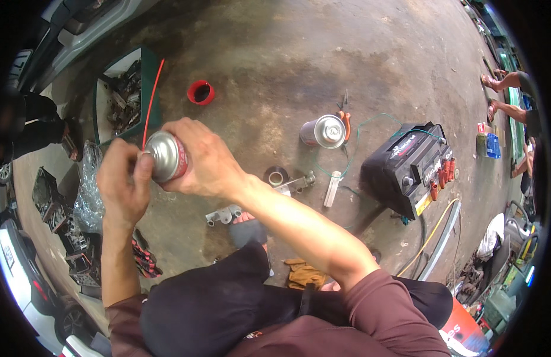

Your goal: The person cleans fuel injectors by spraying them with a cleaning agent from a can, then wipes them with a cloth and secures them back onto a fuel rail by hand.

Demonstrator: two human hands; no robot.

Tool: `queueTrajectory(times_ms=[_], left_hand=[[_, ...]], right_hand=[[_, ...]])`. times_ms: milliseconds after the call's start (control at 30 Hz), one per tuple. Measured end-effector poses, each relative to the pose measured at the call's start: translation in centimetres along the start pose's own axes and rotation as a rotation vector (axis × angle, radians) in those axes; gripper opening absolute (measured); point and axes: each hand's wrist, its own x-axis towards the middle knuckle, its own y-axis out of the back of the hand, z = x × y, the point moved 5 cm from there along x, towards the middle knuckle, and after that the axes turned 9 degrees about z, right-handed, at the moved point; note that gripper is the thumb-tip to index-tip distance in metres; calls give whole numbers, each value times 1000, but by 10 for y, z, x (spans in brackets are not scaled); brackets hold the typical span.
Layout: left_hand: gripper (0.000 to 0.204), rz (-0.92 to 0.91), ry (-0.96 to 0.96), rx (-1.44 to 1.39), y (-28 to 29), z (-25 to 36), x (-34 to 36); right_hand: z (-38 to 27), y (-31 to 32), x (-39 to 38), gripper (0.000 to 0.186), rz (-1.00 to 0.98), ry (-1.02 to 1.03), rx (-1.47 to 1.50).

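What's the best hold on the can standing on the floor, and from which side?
Probably around the side wall of the can, coming from the left: it stands upright, its round body exposed there, while the pliers crowd its right.

Head-height fisheye view (very wide), facing down, near the hands [201, 156]

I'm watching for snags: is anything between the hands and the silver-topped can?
Nothing visible is: the right hand is wrapped around the can, and the left hand is at its top, by the thin red tube.
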Motion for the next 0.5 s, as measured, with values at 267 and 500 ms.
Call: queueTrajectory(times_ms=[267,500], left_hand=[[63,-39,888,-1097,-72,38,-42],[64,518,1099,-1152,-31,-65,-135]], right_hand=[[-18,38,-69,96,-74,-209,5],[-8,76,-142,70,-215,-176,-318]])
